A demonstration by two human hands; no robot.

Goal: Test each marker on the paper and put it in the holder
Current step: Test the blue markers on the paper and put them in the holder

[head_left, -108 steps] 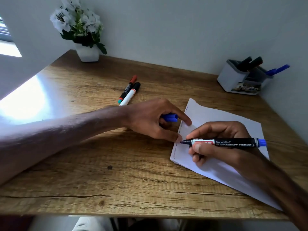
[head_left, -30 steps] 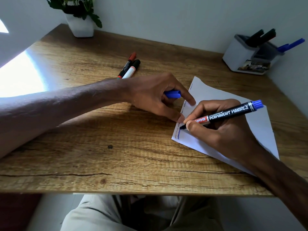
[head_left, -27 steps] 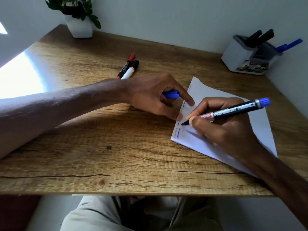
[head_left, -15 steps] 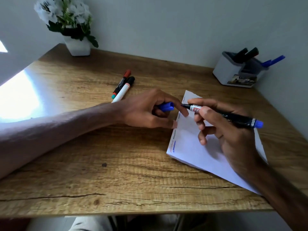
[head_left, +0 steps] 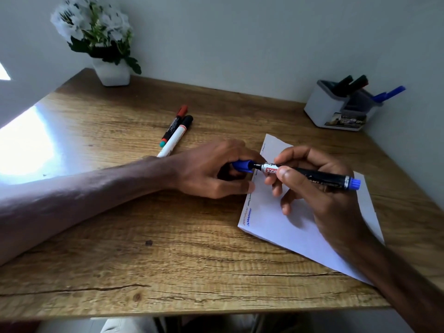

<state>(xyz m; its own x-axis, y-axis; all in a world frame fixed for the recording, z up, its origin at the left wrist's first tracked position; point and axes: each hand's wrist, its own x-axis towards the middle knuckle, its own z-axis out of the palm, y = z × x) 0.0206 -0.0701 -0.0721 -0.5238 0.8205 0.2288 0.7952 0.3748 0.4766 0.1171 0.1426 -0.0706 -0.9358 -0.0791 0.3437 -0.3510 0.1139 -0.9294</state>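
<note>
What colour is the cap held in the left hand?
Blue: the cap shows best in the head view.

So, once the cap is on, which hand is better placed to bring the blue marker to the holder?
The right hand. It grips the blue marker by the barrel, and the holder stands at the desk's far right corner, on its side. The left hand only pinches the cap.

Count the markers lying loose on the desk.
2. The red-capped marker and the black-capped marker lie side by side beyond the left hand, whose forearm covers the latter's near end. None else seems hidden.
</note>
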